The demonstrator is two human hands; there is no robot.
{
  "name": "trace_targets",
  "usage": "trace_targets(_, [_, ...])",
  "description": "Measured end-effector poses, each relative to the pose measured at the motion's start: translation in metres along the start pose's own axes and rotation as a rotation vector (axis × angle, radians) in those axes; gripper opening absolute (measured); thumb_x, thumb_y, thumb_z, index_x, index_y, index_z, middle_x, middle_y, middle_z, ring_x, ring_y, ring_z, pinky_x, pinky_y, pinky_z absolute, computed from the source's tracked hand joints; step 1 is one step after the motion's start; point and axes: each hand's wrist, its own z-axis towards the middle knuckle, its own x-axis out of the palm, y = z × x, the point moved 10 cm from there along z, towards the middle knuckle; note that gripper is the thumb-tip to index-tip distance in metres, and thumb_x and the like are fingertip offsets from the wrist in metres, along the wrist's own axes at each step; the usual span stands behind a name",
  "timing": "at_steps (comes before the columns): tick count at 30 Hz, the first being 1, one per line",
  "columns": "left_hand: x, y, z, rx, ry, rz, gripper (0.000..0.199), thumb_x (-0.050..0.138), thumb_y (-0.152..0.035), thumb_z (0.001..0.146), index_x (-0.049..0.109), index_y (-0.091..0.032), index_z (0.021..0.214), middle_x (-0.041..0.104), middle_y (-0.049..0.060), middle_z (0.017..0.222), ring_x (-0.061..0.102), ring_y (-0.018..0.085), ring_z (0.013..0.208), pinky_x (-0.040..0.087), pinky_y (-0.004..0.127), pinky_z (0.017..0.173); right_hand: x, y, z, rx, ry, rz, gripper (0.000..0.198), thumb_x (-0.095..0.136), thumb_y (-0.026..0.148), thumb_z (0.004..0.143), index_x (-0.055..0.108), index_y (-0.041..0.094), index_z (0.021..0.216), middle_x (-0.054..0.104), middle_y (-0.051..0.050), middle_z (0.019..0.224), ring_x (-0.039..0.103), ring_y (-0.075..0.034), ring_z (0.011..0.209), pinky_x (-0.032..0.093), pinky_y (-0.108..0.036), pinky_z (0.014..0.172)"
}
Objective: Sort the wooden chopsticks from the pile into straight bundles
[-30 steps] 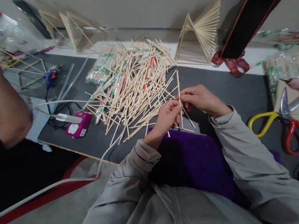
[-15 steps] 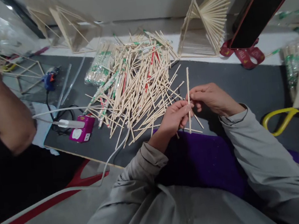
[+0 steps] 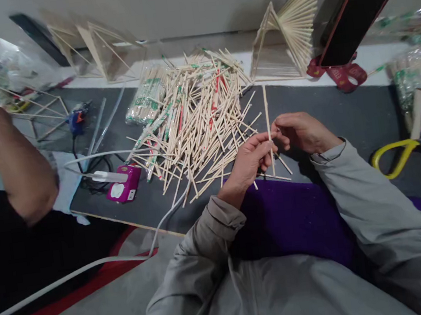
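A thin pale chopstick (image 3: 266, 110) stands nearly upright in the picture, pinched between the thumb and fingers of my left hand (image 3: 249, 159). Close on its right side is my right hand (image 3: 303, 133), fingers curled and tips drawn together by the left fingertips. Whether the right fingertips hold anything is too small to make out. Just left of both hands spreads a large heap of loose chopsticks (image 3: 201, 112), some still in green or red printed wrappers. A few loose ones lie beneath my left hand.
A twisted stick model (image 3: 299, 21) and a phone (image 3: 365, 11) stand at the back. Scissors (image 3: 396, 155) lie right. A purple power adapter (image 3: 123, 183), white cable (image 3: 168, 218) and blue glue gun (image 3: 77, 121) are left. Another person's arm (image 3: 14, 151) reaches in at far left.
The view has shifted slightly, moving most things a little. My right fingers have moved slightly off the chopstick, which stays in my left hand. The other person's arm is moving.
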Motion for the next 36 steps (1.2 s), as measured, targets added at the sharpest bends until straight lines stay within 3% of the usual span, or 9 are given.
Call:
trace_targets(5, [-0.002, -0.005, 0.003, 0.07, -0.039, 0.089, 0.038, 0.075, -0.035, 0.078, 0.062, -0.018, 0.109, 0.065, -0.006, 0.071, 0.05, 0.002, 0.042, 0.034, 0.015, 0.035, -0.012, 0.004, -0.001, 0.011, 0.024, -0.045, 0.022, 0.083, 0.03, 0.071, 0.073, 0.012, 0.077, 0.064, -0.004, 0.069, 0.054, -0.008, 0.05, 0.044, -0.016, 0.038])
trace_targets(9, [-0.004, -0.007, 0.008, 0.128, -0.047, 0.137, 0.051, 0.076, -0.036, 0.079, 0.057, -0.023, 0.125, 0.066, -0.007, 0.073, 0.052, 0.003, 0.043, 0.036, 0.015, 0.036, -0.015, 0.008, -0.001, 0.018, 0.053, -0.085, 0.022, 0.088, 0.027, 0.066, 0.075, 0.015, 0.078, 0.067, -0.006, 0.073, 0.057, -0.01, 0.054, 0.045, -0.017, 0.038])
trace_targets(13, [-0.007, -0.005, 0.01, 0.142, -0.055, 0.19, 0.06, 0.078, -0.037, 0.077, 0.054, -0.025, 0.13, 0.066, -0.007, 0.073, 0.053, 0.004, 0.043, 0.037, 0.015, 0.037, -0.004, 0.011, -0.001, -0.014, 0.131, -0.165, 0.023, 0.086, 0.036, 0.07, 0.075, 0.016, 0.072, 0.064, -0.005, 0.065, 0.052, -0.009, 0.049, 0.042, -0.019, 0.037])
trace_targets(17, [-0.006, -0.005, 0.008, 0.158, -0.032, 0.202, 0.06, 0.079, -0.037, 0.077, 0.053, -0.025, 0.13, 0.065, -0.007, 0.072, 0.055, 0.004, 0.042, 0.039, 0.015, 0.037, 0.006, 0.013, -0.003, -0.019, 0.167, -0.258, 0.02, 0.083, 0.033, 0.075, 0.074, 0.017, 0.069, 0.057, -0.003, 0.054, 0.049, -0.008, 0.046, 0.042, -0.019, 0.039])
trace_targets(28, [-0.004, -0.012, 0.005, 0.213, -0.021, 0.19, 0.058, 0.079, -0.036, 0.076, 0.05, -0.025, 0.124, 0.065, -0.008, 0.072, 0.056, 0.004, 0.042, 0.038, 0.015, 0.037, 0.022, 0.035, -0.012, -0.095, 0.072, -0.514, 0.017, 0.073, 0.015, 0.08, 0.069, 0.015, 0.064, 0.061, -0.004, 0.057, 0.052, -0.009, 0.048, 0.044, -0.021, 0.045])
trace_targets(36, [-0.006, -0.013, 0.006, 0.232, -0.022, 0.14, 0.059, 0.081, -0.04, 0.075, 0.05, -0.026, 0.123, 0.058, -0.011, 0.061, 0.053, 0.005, 0.04, 0.036, 0.015, 0.038, 0.021, 0.042, -0.012, -0.191, -0.064, -0.731, 0.015, 0.066, 0.011, 0.08, 0.068, 0.014, 0.065, 0.058, -0.001, 0.05, 0.052, -0.009, 0.043, 0.035, -0.02, 0.041])
